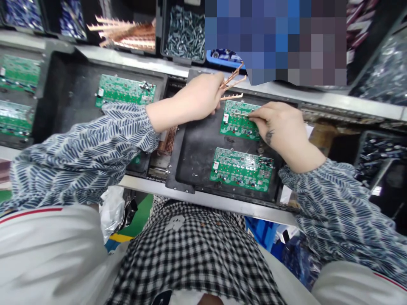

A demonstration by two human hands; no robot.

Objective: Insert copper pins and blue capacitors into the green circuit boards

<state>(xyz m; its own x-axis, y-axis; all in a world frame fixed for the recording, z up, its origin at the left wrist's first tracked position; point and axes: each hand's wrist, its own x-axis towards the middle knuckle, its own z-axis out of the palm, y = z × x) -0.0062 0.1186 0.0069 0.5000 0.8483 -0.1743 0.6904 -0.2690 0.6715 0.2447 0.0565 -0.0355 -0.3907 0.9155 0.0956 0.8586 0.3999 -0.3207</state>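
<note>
Several toothed copper strips (234, 96) stick out of my left hand (202, 96), whose fingers are wrapped round them above the tray's back edge. Over the upper green circuit board (237, 127), my right hand (280, 127) pinches one end of a thin copper strip (241, 115), which lies across the board's upper part. My right fingertips hide part of that board's right side. Nearer to me in the same black tray (193, 159) lies a second green circuit board (241, 169), with nothing held over it.
Another black tray with a green board (124, 90) is on the left, partly under my left sleeve. Behind stand bins of copper strips (133, 36) and screws (185, 34). A dark parts bin (381, 152) is at right.
</note>
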